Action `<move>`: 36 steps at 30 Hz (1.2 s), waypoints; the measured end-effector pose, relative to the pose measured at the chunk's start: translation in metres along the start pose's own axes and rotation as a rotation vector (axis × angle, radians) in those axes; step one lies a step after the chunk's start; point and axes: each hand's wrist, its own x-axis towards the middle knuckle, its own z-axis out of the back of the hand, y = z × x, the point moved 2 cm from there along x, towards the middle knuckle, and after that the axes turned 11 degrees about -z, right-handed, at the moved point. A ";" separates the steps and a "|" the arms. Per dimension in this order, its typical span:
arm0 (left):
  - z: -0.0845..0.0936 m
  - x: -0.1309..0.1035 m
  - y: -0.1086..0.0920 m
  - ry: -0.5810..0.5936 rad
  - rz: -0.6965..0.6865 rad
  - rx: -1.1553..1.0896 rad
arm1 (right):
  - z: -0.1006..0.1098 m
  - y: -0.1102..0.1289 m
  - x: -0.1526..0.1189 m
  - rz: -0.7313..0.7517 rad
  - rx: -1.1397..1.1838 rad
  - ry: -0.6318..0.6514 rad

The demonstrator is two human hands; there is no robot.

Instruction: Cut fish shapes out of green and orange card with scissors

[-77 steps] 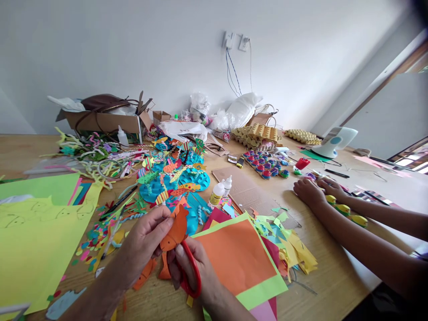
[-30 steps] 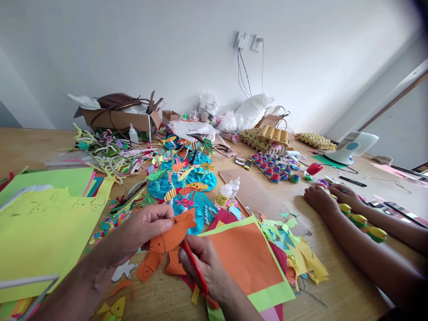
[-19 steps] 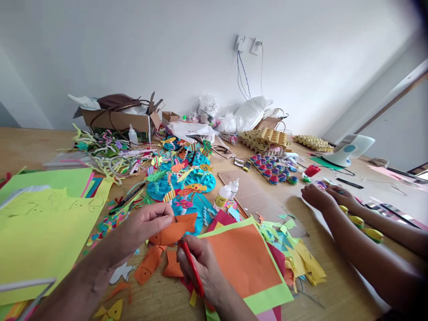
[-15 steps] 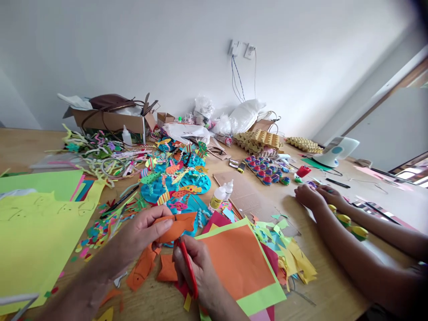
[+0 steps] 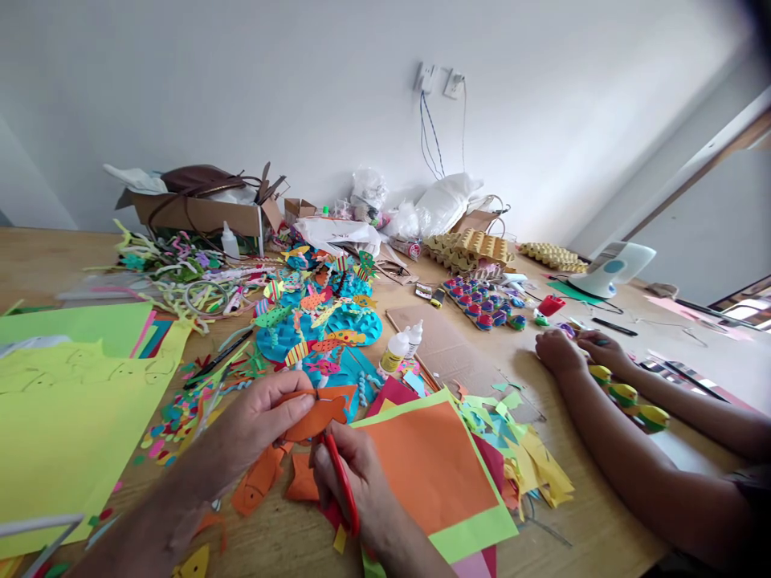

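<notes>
Between the thumb and fingers of my left hand (image 5: 280, 409) is a piece of orange paper (image 5: 316, 419) with a drawn outline. My right hand (image 5: 349, 466) grips a pair of red-handled scissors (image 5: 342, 486), whose blades meet the lower right edge of that paper and are mostly hidden. Under my hands lie a cut orange paper fish (image 5: 254, 486) with a drawn eye and another orange scrap (image 5: 302, 479). Right of my right hand, an orange sheet (image 5: 425, 466) rests on light green paper (image 5: 473, 530).
Glue bottles (image 5: 394, 352) stand beyond my hands, near blue painted egg-carton pieces (image 5: 355, 325) carrying paper fish. A yellow sheet (image 5: 54, 457) lies left, paper scraps (image 5: 536, 461) right. At right a co-worker's hands (image 5: 560, 353) work near green-and-yellow pieces (image 5: 623, 395).
The scissors have cut farther along the orange paper near the tail end, and a strip now stands apart from the fish shape. The view has shifted slightly.
</notes>
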 end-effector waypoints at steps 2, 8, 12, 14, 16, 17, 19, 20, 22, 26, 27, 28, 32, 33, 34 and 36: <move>0.001 -0.001 0.001 0.001 0.007 -0.006 | 0.000 -0.001 0.000 0.000 -0.009 0.006; 0.006 -0.001 0.000 0.015 0.035 0.014 | 0.001 -0.005 0.000 0.002 -0.003 0.020; 0.008 -0.001 -0.004 0.059 0.028 0.028 | 0.002 -0.004 0.000 -0.022 -0.048 0.015; 0.010 -0.002 -0.004 0.086 0.030 0.029 | 0.002 -0.003 0.000 -0.044 -0.071 0.001; 0.011 -0.002 -0.005 0.102 0.039 0.028 | 0.002 -0.002 0.000 -0.063 -0.085 -0.012; 0.012 -0.002 -0.005 0.109 0.041 0.031 | 0.002 -0.002 0.000 -0.068 -0.094 -0.018; 0.013 -0.002 -0.005 0.118 0.042 0.040 | 0.002 -0.001 -0.001 -0.065 -0.116 -0.028; 0.014 -0.002 -0.006 0.120 0.043 0.041 | 0.002 0.000 -0.001 -0.058 -0.128 -0.029; 0.015 -0.002 -0.006 0.124 0.050 0.037 | 0.002 0.001 -0.001 -0.039 -0.155 -0.026; 0.020 -0.002 -0.003 0.143 0.061 0.058 | 0.004 0.004 -0.001 0.026 -0.229 -0.040; 0.021 -0.002 -0.002 0.150 0.059 0.072 | 0.004 0.004 -0.001 0.040 -0.244 -0.047; 0.023 -0.003 -0.001 0.157 0.058 0.084 | 0.004 0.005 -0.001 0.049 -0.253 -0.053; 0.023 -0.003 -0.001 0.152 0.065 0.067 | 0.003 0.004 -0.001 0.036 -0.232 -0.038; 0.022 -0.002 -0.002 0.128 0.066 0.039 | 0.003 0.003 -0.001 0.020 -0.204 -0.034; 0.020 -0.002 -0.003 0.092 0.066 0.000 | 0.002 0.002 -0.001 0.004 -0.168 -0.031; 0.016 -0.001 -0.005 0.002 0.065 -0.099 | 0.001 -0.001 0.000 -0.023 -0.081 -0.036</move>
